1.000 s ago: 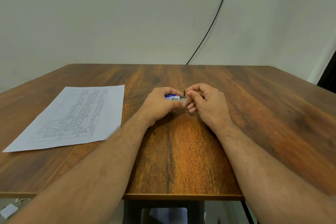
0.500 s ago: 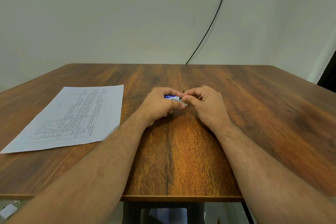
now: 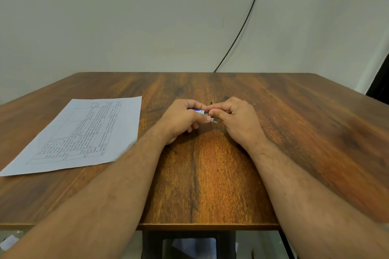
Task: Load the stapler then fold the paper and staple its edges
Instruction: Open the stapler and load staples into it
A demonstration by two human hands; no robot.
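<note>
A small blue and white stapler (image 3: 199,111) sits between both hands at the middle of the wooden table (image 3: 210,174). My left hand (image 3: 181,121) is wrapped around its body, hiding most of it. My right hand (image 3: 237,120) pinches the stapler's metal front end with thumb and forefinger. A small dark tip (image 3: 211,103) pokes up just behind the fingers. A printed sheet of paper (image 3: 84,132) lies flat on the table to the left, apart from both hands.
A black cable (image 3: 242,27) runs down the wall behind the table's far edge. The table's near edge is below my forearms, with a dark frame (image 3: 151,244) and some white items on the floor beneath.
My right hand's fingers have curled down and closed in onto the stapler's front end. The metal part that stuck up between the hands is now lower and mostly hidden.
</note>
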